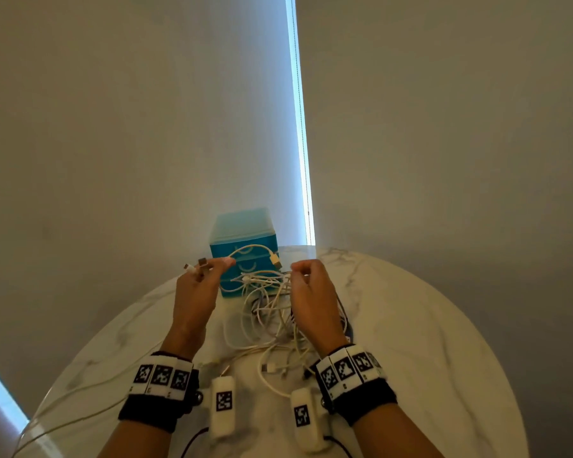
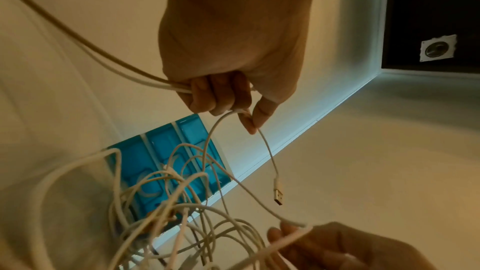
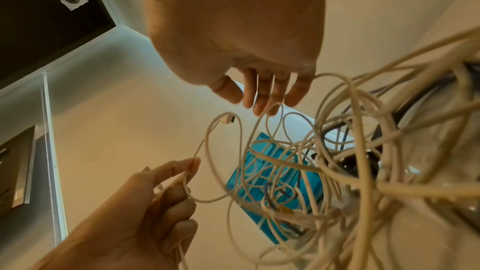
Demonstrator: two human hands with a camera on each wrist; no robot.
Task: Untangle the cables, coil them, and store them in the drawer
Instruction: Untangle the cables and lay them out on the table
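A tangle of white cables (image 1: 272, 312) lies on the marble table (image 1: 411, 342) and is partly lifted in front of the blue drawer unit (image 1: 244, 249). My left hand (image 1: 222, 262) is raised left of the unit and grips a few white cables (image 2: 145, 77). Two plugs stick out past its fingers, and a USB plug (image 2: 278, 194) dangles from a loop it pinches. My right hand (image 1: 295, 269), just right of the unit, pinches a white strand (image 2: 293, 225) of the tangle. Strands run between its fingers (image 3: 262, 102). A few dark cables (image 3: 384, 130) are mixed in.
The drawer unit (image 3: 272, 182) has three stacked drawers that look closed. It stands at the table's far edge against the wall. Loose cable ends (image 1: 272, 368) lie on the table between my wrists. A thin cable (image 1: 80, 391) trails off to the left front edge.
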